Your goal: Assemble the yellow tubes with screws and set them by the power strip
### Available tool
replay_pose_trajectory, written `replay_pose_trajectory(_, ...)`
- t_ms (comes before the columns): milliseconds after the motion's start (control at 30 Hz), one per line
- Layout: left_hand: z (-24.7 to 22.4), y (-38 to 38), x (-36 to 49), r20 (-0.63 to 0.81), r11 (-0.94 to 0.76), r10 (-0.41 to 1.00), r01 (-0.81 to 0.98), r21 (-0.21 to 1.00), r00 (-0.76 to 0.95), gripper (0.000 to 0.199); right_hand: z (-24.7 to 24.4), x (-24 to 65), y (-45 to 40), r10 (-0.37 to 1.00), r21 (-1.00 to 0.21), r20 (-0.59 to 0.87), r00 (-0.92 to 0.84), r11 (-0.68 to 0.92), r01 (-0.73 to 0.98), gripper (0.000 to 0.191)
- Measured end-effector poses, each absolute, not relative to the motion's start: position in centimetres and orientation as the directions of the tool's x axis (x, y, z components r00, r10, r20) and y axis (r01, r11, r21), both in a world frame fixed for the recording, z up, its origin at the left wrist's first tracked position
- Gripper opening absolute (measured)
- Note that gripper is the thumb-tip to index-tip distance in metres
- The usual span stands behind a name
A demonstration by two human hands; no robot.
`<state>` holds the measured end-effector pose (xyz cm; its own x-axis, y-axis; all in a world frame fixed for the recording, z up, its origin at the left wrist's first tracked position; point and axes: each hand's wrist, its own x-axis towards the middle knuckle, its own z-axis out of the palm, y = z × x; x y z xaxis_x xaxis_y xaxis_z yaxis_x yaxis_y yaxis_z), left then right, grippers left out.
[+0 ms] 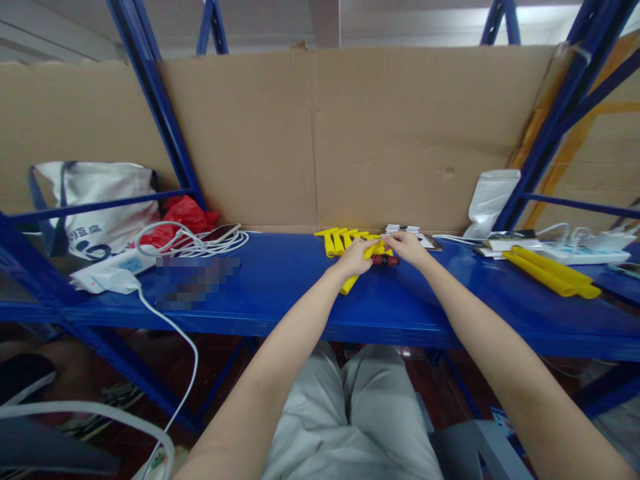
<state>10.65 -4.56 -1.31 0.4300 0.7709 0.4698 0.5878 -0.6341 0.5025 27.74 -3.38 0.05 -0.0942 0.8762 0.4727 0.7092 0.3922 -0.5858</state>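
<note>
My left hand (pixel 356 257) is closed around a yellow piece (pixel 373 251) that looks like a thin rolled tube or strip. My right hand (pixel 406 247) pinches at the right end of the same piece, its fingertips close to those of the left. Below my left hand a yellow tube (pixel 349 286) slants on the blue shelf surface (pixel 280 280). Just behind it several yellow T-shaped pieces (pixel 338 241) stand side by side in a row. A dark red and black cylindrical object (pixel 387 261) lies under my hands, partly hidden.
Two long yellow rolls (pixel 545 270) lie to the right near a white power strip (pixel 585 253). At left are a power strip (pixel 117 270), coiled white cable (pixel 220 239), a red plastic bag (pixel 183 217) and a cloth bag (pixel 100 207). A cardboard panel (pixel 350 140) stands behind.
</note>
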Motion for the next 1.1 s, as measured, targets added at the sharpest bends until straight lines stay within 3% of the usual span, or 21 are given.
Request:
replay_pose_trajectory(133,-1.3,-4.3,10.8,0.5,-0.639,0.768,0.54,0.548,0.4,0.061,0.3,27.8,-3.3,0.84,-0.635,0.537,-0.07,0.458,0.622,0.032)
replay_pose_trajectory(200,-1.3,-4.2,10.9,0.47,-0.591,0.806,0.51,0.624,0.359,0.061,0.5,28.3,-3.2,0.828,-0.607,0.56,-0.032,0.436,0.664,0.028)
replay_pose_trajectory(333,-1.2,-4.3,11.4,0.335,-0.43,0.895,0.371,0.823,0.294,0.064,0.7,30.2,-3.0,0.822,-0.401,0.569,0.015,0.262,0.878,0.024)
replay_pose_trajectory(467,-0.6,-4.6,11.5,0.215,-0.269,0.949,0.235,0.934,0.233,0.066,0.2,32.7,-2.6,0.89,-0.227,0.449,0.077,0.03,0.974,0.028)
replay_pose_trajectory(600,-0.2,-4.7,11.4,0.166,-0.198,0.968,0.167,0.966,0.186,0.066,-0.6,34.0,-2.5,0.948,-0.166,0.264,0.178,-0.138,0.977,0.033)
replay_pose_trajectory(800,-0.2,-4.9,11.2,0.11,-0.138,0.98,0.173,0.975,0.164,0.061,-0.9,33.9,-2.8,0.963,-0.131,0.176,0.206,-0.184,0.974,0.032)
replay_pose_trajectory(1100,0.1,-5.4,11.3,0.091,-0.121,0.98,0.171,0.978,0.176,0.06,-0.9,33.8,-2.8,0.964,-0.124,0.197,0.177,-0.155,0.98,0.029)
